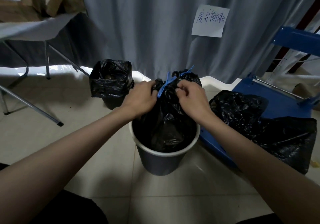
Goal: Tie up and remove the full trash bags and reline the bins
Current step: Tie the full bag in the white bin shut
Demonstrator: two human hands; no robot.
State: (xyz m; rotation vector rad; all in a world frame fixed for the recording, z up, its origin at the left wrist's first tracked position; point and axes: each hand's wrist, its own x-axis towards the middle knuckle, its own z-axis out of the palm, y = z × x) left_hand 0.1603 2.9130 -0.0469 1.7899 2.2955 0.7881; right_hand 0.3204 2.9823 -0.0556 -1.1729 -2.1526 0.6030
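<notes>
Right now both hands are curled tight on the gathered neck of the black trash bag (166, 120). The left hand (141, 99) pinches one side of the neck and the right hand (191, 99) pinches the other, with the blue drawstring (164, 85) between them. Both arms reach forward and down.

The bag sits under the hands, inside the dark bin (161, 159). It is thin, soft and slippery, and looks full, so the neck is probably the best place to hold it. Beyond the left hand stands a second lined bin (111, 80).
</notes>
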